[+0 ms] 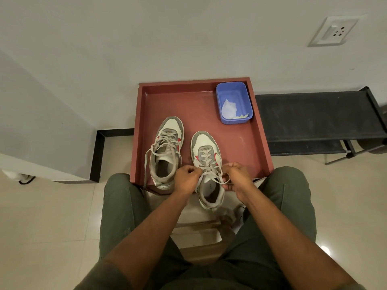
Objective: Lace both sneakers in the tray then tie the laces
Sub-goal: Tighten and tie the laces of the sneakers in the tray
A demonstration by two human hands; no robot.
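Both forearms reach forward between the knees to the right sneaker (pixel 208 164), which sits at the near edge of the red tray (pixel 259 141), heel overhanging. The left hand (pixel 186 177) and right hand (pixel 237 176) each pinch a lace end (pixel 217 181), fingers curled closed, pulling outward. The left sneaker (pixel 166 151) lies beside it, laces loose.

Two sneakers (pixel 184 158) side by side in tray (pixel 261 143); tub (pixel 234 102) behind.

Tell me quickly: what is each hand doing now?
Left hand: closed, pinching the lace of the right sneaker.
Right hand: closed, pinching the same lace.
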